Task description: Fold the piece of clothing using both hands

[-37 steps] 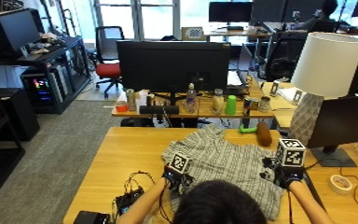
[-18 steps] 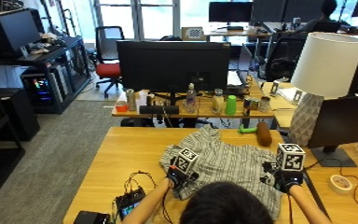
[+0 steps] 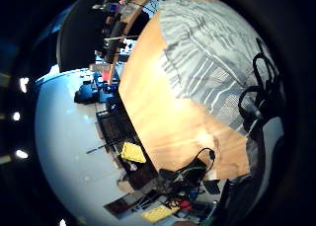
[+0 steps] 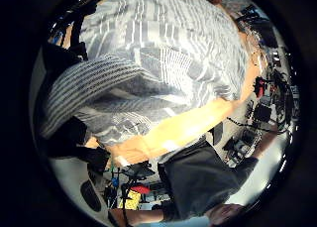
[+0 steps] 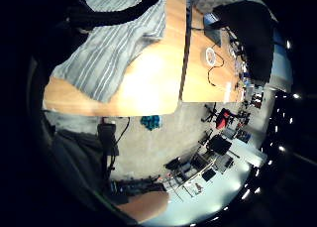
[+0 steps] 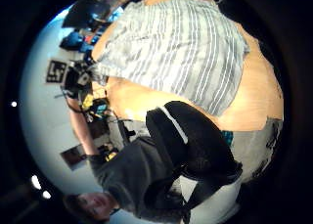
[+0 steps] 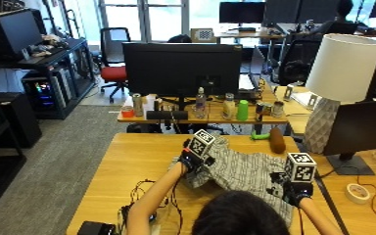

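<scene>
A grey striped shirt (image 7: 246,171) is spread on the wooden tabletop (image 7: 129,161), its left edge seemingly pinched and lifted by the left hand (image 7: 191,159), while the right hand's (image 7: 296,188) fingers cannot be made out; bare wood lies beyond both.

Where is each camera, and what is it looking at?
Outside view: above and behind the head, facing the table, shirt, left hand and right hand.
Left little-finger view: on the left palm, over shirt and table edge.
Left thumb view: same palm, close over the shirt; the torso shows.
Right little-finger view: right palm, over the shirt's edge, table and floor.
Right thumb view: same palm, over the shirt; a hand and the torso show.
All share the shirt.
</scene>
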Motion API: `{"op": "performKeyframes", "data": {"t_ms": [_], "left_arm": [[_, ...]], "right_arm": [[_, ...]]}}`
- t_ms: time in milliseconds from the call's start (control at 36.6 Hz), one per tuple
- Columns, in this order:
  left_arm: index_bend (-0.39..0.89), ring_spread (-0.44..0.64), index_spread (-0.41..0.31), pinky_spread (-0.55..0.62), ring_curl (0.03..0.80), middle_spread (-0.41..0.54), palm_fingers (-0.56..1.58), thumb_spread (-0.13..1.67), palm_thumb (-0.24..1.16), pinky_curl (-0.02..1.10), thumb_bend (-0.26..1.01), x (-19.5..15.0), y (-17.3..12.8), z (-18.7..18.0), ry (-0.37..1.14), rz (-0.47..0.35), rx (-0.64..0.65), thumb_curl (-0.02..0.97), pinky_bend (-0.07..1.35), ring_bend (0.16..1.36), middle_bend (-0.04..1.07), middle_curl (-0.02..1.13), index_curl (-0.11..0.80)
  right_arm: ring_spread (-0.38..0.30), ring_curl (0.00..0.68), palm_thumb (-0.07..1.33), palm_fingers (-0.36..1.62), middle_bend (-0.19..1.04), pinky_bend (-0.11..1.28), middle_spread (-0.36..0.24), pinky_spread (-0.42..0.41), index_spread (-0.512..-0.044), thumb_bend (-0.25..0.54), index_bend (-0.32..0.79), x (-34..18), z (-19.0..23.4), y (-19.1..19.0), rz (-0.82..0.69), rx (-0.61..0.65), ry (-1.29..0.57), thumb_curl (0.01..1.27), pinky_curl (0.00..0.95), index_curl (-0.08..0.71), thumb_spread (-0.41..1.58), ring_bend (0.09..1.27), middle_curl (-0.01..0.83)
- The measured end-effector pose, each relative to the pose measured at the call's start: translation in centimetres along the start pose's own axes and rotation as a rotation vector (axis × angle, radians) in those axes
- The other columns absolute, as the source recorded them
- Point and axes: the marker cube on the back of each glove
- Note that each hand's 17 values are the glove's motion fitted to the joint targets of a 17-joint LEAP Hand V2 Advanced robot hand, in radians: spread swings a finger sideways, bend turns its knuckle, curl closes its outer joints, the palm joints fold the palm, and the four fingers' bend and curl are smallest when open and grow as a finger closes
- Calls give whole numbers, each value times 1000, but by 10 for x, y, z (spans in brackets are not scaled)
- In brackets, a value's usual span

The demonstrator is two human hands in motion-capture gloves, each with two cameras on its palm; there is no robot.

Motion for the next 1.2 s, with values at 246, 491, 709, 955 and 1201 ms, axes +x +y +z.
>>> {"op": "performKeyframes", "data": {"t_ms": [246, 491, 709, 955, 1201], "left_arm": [[175, -363, -289, -493, 376, -319, 1259, 1191, 709, 388, 78, -4, -25, -25, -51, -9, 33, 295, 713, 533, 335, 450, 394], [166, -372, -293, -504, 388, -330, 1264, 1200, 729, 390, 46, -5, -24, -27, -29, 14, -13, 286, 701, 517, 330, 469, 409], [162, -378, -295, -508, 395, -338, 1264, 1204, 745, 391, 20, -14, -13, -15, 22, 36, -86, 281, 693, 505, 332, 483, 416], [164, -379, -296, -507, 401, -343, 1263, 1207, 761, 391, -6, -7, 26, 19, 84, 177, -309, 278, 676, 498, 328, 494, 426], [163, -377, -297, -498, 405, -342, 1261, 1211, 764, 390, -12, -14, 57, -18, 156, 235, -479, 274, 660, 488, 326, 503, 433]], "right_arm": [[-17, 369, 397, 519, 205, 511, -36, 123, -320, -27, 68, -33, 34, 8, -51, -31, -12, 228, 362, 198, 1164, 538, 369], [5, 381, 436, 428, 206, 579, -17, 136, -304, -9, 38, -39, 118, -15, -8, -73, 67, 249, 380, 151, 1098, 572, 379], [-28, 380, 645, 607, 233, 645, -21, 64, -267, 54, 70, -12, 148, -43, 48, 134, 146, 304, 379, 123, 1055, 649, 387], [-179, 395, 1008, 1263, 343, 647, -111, -221, -251, 206, 179, 5, 101, -5, 12, 76, 125, 401, 387, 214, 1023, 659, 434], [-221, 411, 1056, 1311, 348, 604, -146, -285, -256, 188, 190, 13, -3, 4, -30, -25, 272, 395, 393, 297, 1042, 638, 447]]}}
